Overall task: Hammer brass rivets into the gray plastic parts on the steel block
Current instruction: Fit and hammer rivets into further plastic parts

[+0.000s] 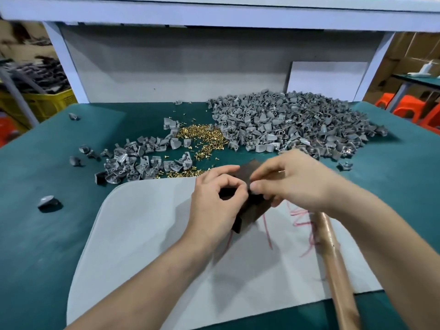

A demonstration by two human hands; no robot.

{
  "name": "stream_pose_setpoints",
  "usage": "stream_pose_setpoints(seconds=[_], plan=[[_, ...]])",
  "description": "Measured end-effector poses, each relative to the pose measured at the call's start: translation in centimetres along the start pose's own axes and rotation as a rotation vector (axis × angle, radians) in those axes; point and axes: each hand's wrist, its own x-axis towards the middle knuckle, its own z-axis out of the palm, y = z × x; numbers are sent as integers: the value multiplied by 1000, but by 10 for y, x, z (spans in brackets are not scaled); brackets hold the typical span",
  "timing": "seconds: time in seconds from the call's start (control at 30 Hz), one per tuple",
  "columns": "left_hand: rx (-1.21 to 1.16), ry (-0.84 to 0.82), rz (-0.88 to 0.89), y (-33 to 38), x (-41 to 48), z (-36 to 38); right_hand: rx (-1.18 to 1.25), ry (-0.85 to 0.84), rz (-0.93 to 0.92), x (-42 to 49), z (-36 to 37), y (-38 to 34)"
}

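A dark steel block [251,210] sits on a pale grey mat [147,234] in front of me. Both hands meet over its top. My left hand [214,201] has curled fingers with fingertips pinched together at the block's left side; what it pinches is too small to see. My right hand [292,179] reaches in from the right, thumb and forefinger pinching a small grey piece [256,192] over the block. A hammer with a wooden handle [333,265] lies on the mat under my right forearm. Brass rivets [204,136] lie scattered on the green table.
A large heap of gray plastic parts [292,125] fills the table's far right. A smaller cluster of gray parts [138,160] lies at the left, with stray ones [48,202] near the left edge. A white back panel [181,65] closes the far side. Pink marks [302,220] cross the mat.
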Motion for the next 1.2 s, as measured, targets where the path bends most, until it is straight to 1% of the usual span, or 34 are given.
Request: stream_pose_setpoints(seconds=[0.1,0.2,0.3,0.37,0.43,0.47,0.5,0.6,0.67,0.83,1.03,1.13,1.17,1.2], plan=[[49,18,67,-1,-2,1,116,80,-47,2,10,13],[62,46,144,-1,-2,3,201,111,-97,0,14,25],[20,54,174,0,-3,3,257,129,-126,1,18,29],[9,51,188,0,-3,3,188,177,-124,3,23,33],[6,39,187,1,-4,2,60,237,-128,5,26,37],[-7,29,176,2,-4,2,48,253,-133,6,27,38],[-23,17,159,3,-4,2,92,256,-138,6,27,38],[-35,-16,131,5,-5,1,372,203,-86,6,27,38],[-16,-24,133,7,-5,0,457,181,-59,5,26,38],[94,-30,197,8,-5,2,398,162,-41,2,25,36],[134,-45,246,10,-5,1,338,137,-6,4,23,39],[199,-66,316,12,-6,3,208,132,-12,3,22,38],[225,-69,342,13,-7,4,212,129,-23,2,21,37],[233,-69,350,14,-8,5,266,124,-29,1,21,35]])
